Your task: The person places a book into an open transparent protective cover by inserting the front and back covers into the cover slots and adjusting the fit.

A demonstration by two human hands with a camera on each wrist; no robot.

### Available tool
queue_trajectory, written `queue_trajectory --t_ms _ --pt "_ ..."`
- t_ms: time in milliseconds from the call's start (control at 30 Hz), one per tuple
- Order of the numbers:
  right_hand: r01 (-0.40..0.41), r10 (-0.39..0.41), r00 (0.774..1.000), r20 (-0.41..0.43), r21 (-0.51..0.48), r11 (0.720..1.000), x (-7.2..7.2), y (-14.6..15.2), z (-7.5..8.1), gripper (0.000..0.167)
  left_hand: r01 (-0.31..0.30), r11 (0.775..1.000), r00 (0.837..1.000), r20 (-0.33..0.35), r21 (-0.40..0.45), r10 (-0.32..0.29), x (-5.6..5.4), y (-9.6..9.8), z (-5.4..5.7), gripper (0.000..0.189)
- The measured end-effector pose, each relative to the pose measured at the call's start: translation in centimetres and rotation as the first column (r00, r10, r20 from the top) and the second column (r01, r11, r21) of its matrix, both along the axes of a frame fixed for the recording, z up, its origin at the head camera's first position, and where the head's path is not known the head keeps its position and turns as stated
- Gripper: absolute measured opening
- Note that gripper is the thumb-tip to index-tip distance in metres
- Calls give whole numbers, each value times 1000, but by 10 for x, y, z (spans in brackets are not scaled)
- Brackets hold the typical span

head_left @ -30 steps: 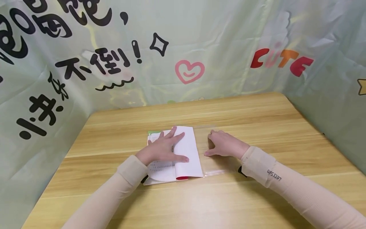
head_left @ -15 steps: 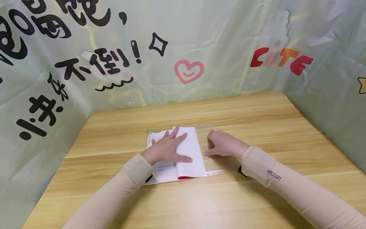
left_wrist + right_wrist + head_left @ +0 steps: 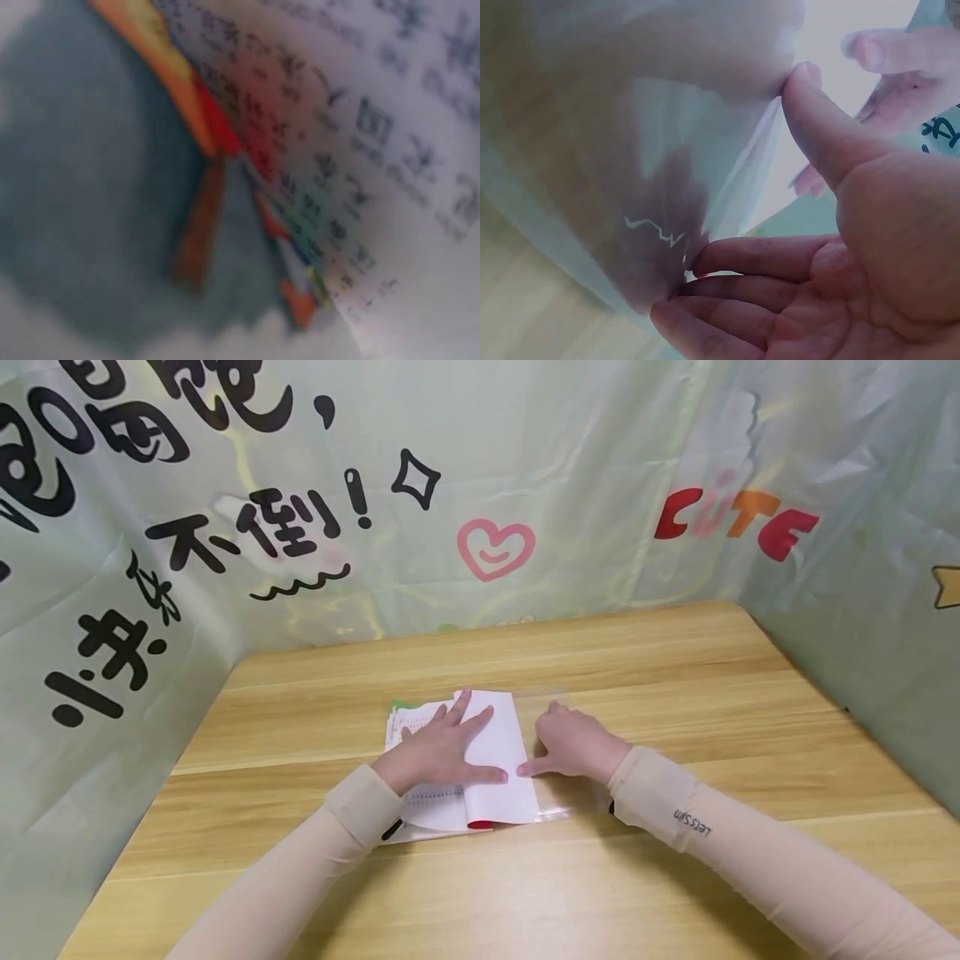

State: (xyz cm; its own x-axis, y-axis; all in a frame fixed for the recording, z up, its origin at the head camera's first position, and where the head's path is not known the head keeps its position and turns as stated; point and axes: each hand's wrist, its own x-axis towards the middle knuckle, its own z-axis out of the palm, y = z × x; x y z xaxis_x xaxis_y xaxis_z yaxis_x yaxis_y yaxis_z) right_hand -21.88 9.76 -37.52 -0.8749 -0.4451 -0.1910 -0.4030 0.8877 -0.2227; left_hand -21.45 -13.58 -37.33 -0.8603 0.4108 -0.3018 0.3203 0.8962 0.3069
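Observation:
An open book (image 3: 431, 810) with printed pages lies on the table, a white sheet (image 3: 498, 735) with a red underside along its front edge over its right part. My left hand (image 3: 442, 752) rests on the sheet and page with spread fingers. Clear plastic film (image 3: 551, 802) extends right from the sheet. My right hand (image 3: 577, 743) touches the film, its thumb at the sheet's right edge. In the right wrist view the right hand's thumb and fingers (image 3: 757, 259) stand apart against the glossy film (image 3: 652, 150). Printed text (image 3: 375, 127) and a coloured picture fill the blurred left wrist view.
The wooden table (image 3: 637, 652) stretches around the book on all sides. A pale curtain (image 3: 585, 485) with printed lettering and a pink heart stands behind the table and along its sides.
My right hand has moved slightly left, bringing its thumb to the sheet's edge. My left hand shifted a little right earlier, the sheet's right edge with it, and now stays in place.

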Motion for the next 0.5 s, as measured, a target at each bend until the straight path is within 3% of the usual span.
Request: queue_trajectory --t_ms 133,333,500 --pt "0 0 1000 -13 0 1000 2 -1 -1 55 64 995 997 29 74 -66 -2 -8 0 116" --pt "-3 2 1000 -20 -26 1000 3 -1 -2 53 147 966 986 49 213 -161 -3 -30 1 129" --pt "-8 7 1000 -23 -46 999 4 2 -1 54 177 955 981 39 239 -192 0 -41 3 129"
